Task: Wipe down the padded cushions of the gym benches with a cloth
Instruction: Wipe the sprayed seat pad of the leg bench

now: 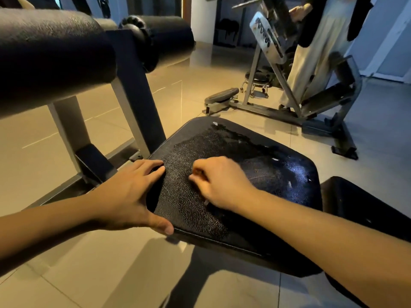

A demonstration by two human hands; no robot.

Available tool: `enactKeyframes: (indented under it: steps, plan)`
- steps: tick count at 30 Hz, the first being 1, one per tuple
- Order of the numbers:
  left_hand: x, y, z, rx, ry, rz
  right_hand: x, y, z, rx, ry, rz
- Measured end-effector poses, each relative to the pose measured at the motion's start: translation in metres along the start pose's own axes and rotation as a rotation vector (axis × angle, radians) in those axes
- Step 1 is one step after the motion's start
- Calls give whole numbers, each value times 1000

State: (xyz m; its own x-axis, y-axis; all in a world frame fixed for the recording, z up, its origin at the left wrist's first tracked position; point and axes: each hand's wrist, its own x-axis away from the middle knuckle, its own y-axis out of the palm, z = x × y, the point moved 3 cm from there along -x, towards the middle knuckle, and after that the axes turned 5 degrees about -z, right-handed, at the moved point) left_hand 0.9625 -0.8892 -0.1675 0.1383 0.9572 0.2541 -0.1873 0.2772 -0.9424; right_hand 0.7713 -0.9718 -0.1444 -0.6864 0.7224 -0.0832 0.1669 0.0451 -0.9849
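- Seat cushion (233, 174): black, cracked leather-like cover, centre of the frame, low above the tiled floor (55, 152).
- Its long axis runs from left of centre toward the right edge of the frame, sloping a little down to the right. The rounded far corner points to the upper middle of the frame.
- The far half of the cushion shines and shows a darker streaky patch; the near half looks dull and grainy.
- Left hand (131, 196): on the cushion's left edge. The fingers are spread wide along that edge and the thumb is hooked round the near left corner, gripping the pad.
- Right hand (220, 181): on top of the cushion, left of its middle, knuckles up. The fingers are curled in tight with their tips on the cover; I cannot tell whether they hold anything.
- A second black cushion (360, 203) sits just beside the first, at the right edge.
- Two black roller pads (55, 47) on a grey frame fill the upper left.
- Another grey machine (289, 103) stands upper right, well apart.
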Motion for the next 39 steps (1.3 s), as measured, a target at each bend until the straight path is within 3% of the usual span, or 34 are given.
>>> enactKeyframes:
  steps: [2,6,8,11,14,17,22,24,27,31,33,39]
  plan:
    - [-1,0,-2,-13,3,-5,-5,3,7,36,-52,20]
    - [-2,2,-1,-22,2,-6,-13,-15,108,152,356,70]
    - [-1,2,0,-36,-9,-13,-9,-19,129,223,451,99]
    - [0,0,-1,-45,-8,1,-12,-9,76,200,307,105]
    - [-2,-1,-2,-49,1,-11,0,1,0,18,20,52]
    - [-4,-2,-2,-49,9,-23,16,8,-7,-17,-145,51]
    - [-5,-3,2,-86,62,-18,13,-13,129,112,380,100]
    - [-6,-4,4,-91,60,-28,20,-19,147,172,471,118]
    - [-10,-7,5,-67,59,-43,17,-11,98,149,362,101]
    - [-11,-6,4,-33,68,-63,31,4,-4,-36,-53,27]
    - [-12,-7,3,-28,69,-57,35,9,-5,-34,-168,34]
    - [-10,-6,6,-57,62,-57,19,-21,142,180,452,84]
